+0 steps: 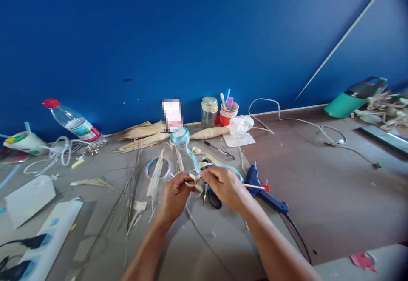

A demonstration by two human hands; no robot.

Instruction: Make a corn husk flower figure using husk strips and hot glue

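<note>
We held husk [197, 180] over table [318, 187]: left grip [174, 194] pinched closed on one side, right grip [225, 186] pinched closed on other. Scissors [218, 206] near right grip, glue gun [262, 193] further right.

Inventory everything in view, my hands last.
Husk strip: one, cream, centre
Dried husks: many, tan, scattered
Bottle: one, clear, back left
Tipped cup: one, white, far left
Power strip: one, white, front left
Wires: several, dark, centre left
Ribbon roll: one, light blue, back centre
Ring: one, blue, centre left
Jar: one, clear, back centre
Cup stack: one, red-white, beside jar
Pen: one, black, centre
Scissors: one, black, centre
Glue gun: one, blue, centre right
Flask: one, green, back right
Flat device: one, dark, far right
Cables: several, mostly white, both sides
Wall: one, blue, behind
Table: one, brown, below
Left hand: one, bare, centre
Right hand: one, bare, centre
</note>
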